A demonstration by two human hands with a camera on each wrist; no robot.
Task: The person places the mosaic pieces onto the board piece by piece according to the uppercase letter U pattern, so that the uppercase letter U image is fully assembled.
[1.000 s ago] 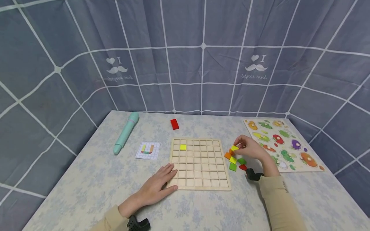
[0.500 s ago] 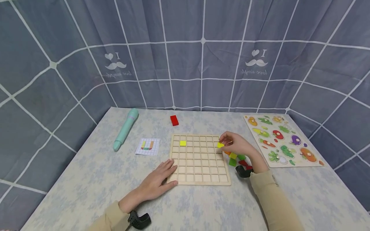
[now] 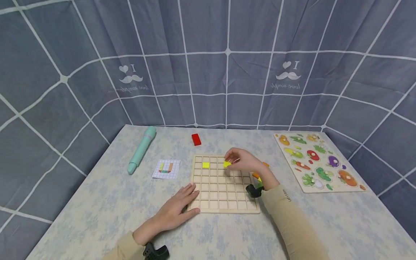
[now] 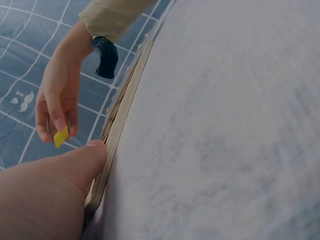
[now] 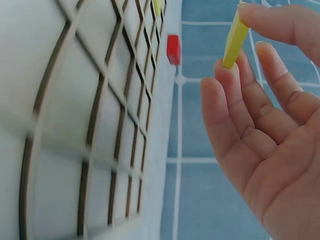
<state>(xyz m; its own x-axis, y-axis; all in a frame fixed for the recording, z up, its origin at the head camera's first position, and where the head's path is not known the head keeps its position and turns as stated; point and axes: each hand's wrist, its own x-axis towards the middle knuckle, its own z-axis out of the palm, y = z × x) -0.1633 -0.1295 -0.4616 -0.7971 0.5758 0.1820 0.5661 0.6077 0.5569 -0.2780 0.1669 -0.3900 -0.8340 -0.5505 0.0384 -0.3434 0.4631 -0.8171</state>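
The R hand is pinching a yellow tile b/w its thumb and fingertips; I can't tell just which fingers are touching it. The tile is hanging in the air at those tips, over the wooden grid board and not touching it. The L hand is lying flat w/ straight fingers, resting on the board's edge, w/ the board going off to its right. The tile is looking thin, hard and prob. v. light, so it's needing only a soft pinch. Its flat faces are maybe feeling a bit slick; holding it by opp. edges is prob. best, w/ its underside staying free. A second yellow tile is sitting in a square to the left of the R hand. Orange pcs are lying right of that hand, partly hidden. A picture card is lying past the L hand on the counter.
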